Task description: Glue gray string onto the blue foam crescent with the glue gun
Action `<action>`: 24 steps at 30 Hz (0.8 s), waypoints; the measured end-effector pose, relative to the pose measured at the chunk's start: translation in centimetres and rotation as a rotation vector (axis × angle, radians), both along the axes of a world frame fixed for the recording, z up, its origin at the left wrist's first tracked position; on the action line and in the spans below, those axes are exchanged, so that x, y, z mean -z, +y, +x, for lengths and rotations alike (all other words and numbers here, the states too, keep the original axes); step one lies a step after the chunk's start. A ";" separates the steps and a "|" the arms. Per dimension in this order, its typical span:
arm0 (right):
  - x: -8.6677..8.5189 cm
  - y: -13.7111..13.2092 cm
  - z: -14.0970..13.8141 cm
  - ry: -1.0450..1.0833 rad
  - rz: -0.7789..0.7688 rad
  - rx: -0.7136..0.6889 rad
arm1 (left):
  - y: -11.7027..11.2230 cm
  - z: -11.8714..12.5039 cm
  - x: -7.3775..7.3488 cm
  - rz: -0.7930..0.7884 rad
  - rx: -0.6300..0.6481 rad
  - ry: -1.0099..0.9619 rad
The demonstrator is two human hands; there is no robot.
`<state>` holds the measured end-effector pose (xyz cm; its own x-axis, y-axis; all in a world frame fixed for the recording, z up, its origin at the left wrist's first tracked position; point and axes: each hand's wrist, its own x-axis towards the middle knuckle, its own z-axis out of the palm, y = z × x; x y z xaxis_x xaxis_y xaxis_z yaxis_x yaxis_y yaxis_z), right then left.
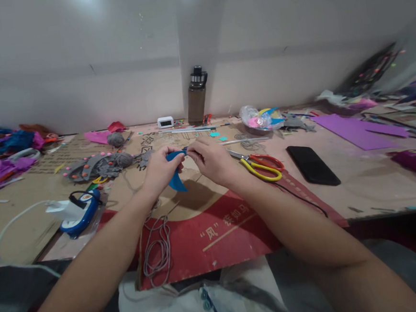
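Note:
A curved blue piece of felt or foam sheet [177, 181] hangs from my left hand [161, 169], which pinches it between thumb and fingers. My right hand [210, 159] is closed in a pinch at the top edge of the blue piece, close to my left fingertips. Whatever lies between my right fingertips is too small to make out. Both hands are held over a red and brown cardboard sheet [236, 240]. Scissors [262, 165] with red and yellow handles lie just right of my right hand.
Loops of grey yarn [158, 251] lie on the cardboard's near left. Grey pieces with pink dots [93, 167] and a blue power strip [81, 219] are to the left. A black phone [312, 165] and purple sheets [357, 132] lie right. A bottle [196, 101] stands by the wall.

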<state>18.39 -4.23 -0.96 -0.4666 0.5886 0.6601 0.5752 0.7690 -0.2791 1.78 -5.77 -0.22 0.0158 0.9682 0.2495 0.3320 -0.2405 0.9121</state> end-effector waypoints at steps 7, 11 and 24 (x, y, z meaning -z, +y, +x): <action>0.2 0.8 0.5 0.029 0.036 0.037 | -0.3 0.2 -0.2 -0.014 0.102 0.057; -0.2 1.0 0.6 0.117 -0.029 0.009 | -0.1 -0.1 -0.1 -0.069 0.180 -0.015; 0.2 1.5 0.1 0.430 -0.523 -0.143 | 0.1 -0.2 0.1 -0.162 0.300 -0.356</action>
<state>18.46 -2.74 -1.20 -0.3237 0.8321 0.4503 0.2333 0.5315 -0.8143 1.54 -5.65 -0.31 0.2414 0.9607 0.1372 -0.0692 -0.1240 0.9899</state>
